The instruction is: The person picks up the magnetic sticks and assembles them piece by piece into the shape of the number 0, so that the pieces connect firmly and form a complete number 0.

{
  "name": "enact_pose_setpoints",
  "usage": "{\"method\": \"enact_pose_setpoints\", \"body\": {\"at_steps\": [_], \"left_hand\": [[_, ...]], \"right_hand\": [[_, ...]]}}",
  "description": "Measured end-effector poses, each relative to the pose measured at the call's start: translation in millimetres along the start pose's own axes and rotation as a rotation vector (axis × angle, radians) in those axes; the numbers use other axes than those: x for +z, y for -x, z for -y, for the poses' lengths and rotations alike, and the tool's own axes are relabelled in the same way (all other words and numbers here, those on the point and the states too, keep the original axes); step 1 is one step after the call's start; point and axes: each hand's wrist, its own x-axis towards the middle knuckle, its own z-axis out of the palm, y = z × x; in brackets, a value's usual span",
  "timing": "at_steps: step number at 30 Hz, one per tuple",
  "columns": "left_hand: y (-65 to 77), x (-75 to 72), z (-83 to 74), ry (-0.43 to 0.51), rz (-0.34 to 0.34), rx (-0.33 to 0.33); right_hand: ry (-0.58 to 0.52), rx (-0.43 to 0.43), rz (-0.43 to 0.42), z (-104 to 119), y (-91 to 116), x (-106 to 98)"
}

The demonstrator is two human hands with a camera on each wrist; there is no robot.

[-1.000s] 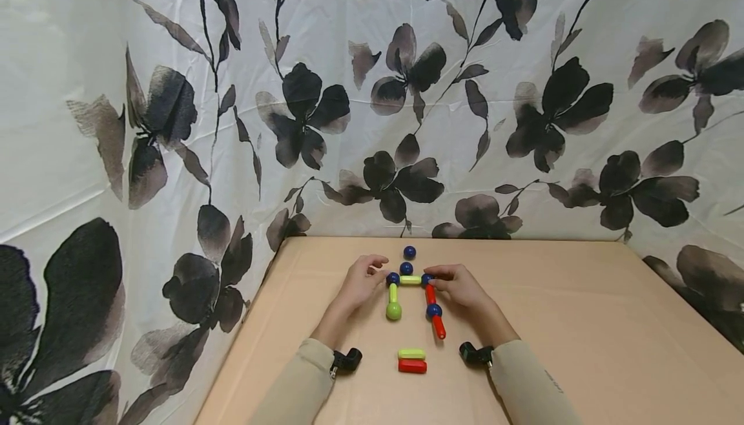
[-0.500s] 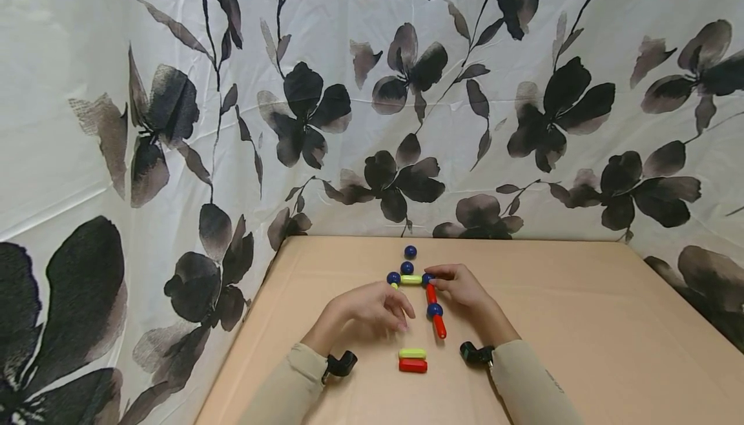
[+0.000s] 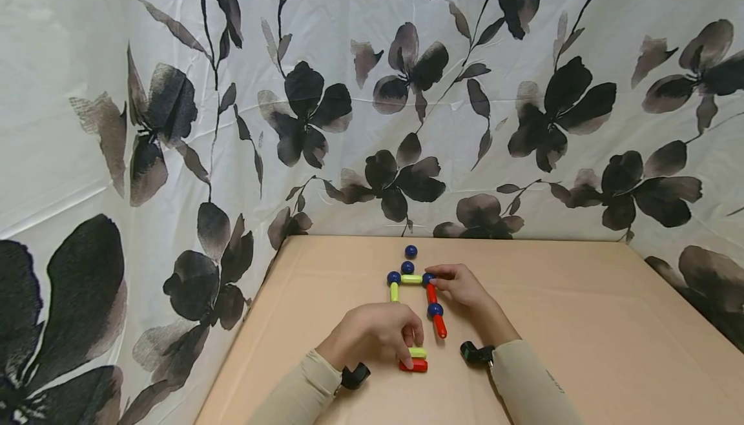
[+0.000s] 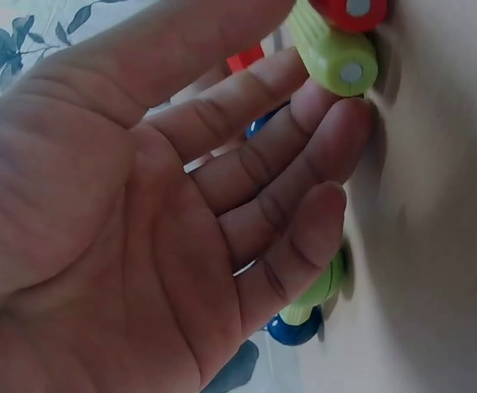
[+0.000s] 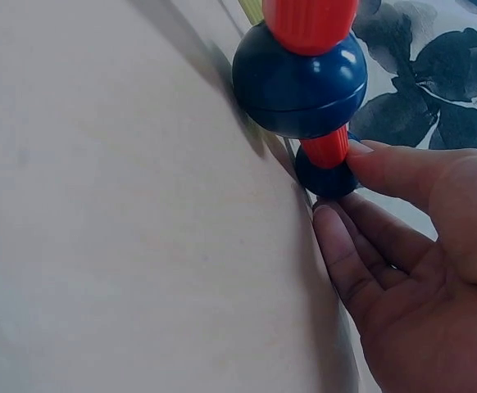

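My left hand [image 3: 380, 331] is at a lime-green magnetic rod [image 3: 418, 352] and a red rod [image 3: 415, 366], which lie side by side. Its thumb overlaps the red rod, and in the left wrist view loosely bent fingers [image 4: 349, 123] come up against the lime rod [image 4: 341, 61]. Whether they grip it is unclear. Farther back, my right hand [image 3: 462, 286] pinches a blue ball [image 5: 329, 176] between thumb and fingertips. From that ball a red rod [image 3: 431, 294] runs to another blue ball [image 3: 434, 310] and a further red rod [image 3: 440, 327].
A lime crossbar [image 3: 411, 279] joins the held ball to a blue ball [image 3: 393, 277], with a lime rod [image 3: 394, 292] below. A green ball [image 4: 327, 282] is hidden from the head view. Two blue balls [image 3: 408, 267] stand behind, on the tan table [image 3: 558, 321]. A floral cloth [image 3: 360, 128] hangs beyond.
My left hand has left the blue ball at the left corner and come down toward me to the two rods, covering the green ball in the head view. The right hand stays put.
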Motion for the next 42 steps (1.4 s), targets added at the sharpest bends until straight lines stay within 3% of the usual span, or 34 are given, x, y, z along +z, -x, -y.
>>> {"method": "enact_pose_setpoints", "body": {"at_steps": [7, 15, 19, 21, 25, 28, 33, 42], "left_hand": [[2.0, 3.3, -5.4, 0.0, 0.008, -0.059], [2.0, 2.9, -3.1, 0.051, 0.039, -0.044], [3.4, -2.3, 1.9, 0.035, 0.029, 0.005], [5.2, -6.2, 5.2, 0.082, 0.027, 0.019], [11.0, -14.8, 9.8, 0.278, 0.04, 0.018], [16.0, -21.5, 11.0, 0.354, 0.058, 0.035], [21.2, -29.1, 15.4, 0.391, 0.058, 0.048], [15.2, -28.7, 39.9, 0.371, 0.023, 0.092]], "right_hand": [[0.006, -0.016, 0.005, -1.7, -0.4, -0.3], [0.013, 0.009, -0.006, -1.1, 0.2, 2.1], [0.016, 0.005, -0.004, 0.0, 0.5, 2.3], [0.012, 0.008, -0.003, 0.3, 0.5, 2.2], [0.016, 0.005, -0.003, 0.5, 0.6, 2.2], [0.004, 0.015, -0.008, 1.2, 0.6, 2.3], [0.005, 0.022, -0.015, 1.6, 0.9, 1.9], [-0.003, 0.023, -0.014, 0.9, 0.6, 1.7]]}}
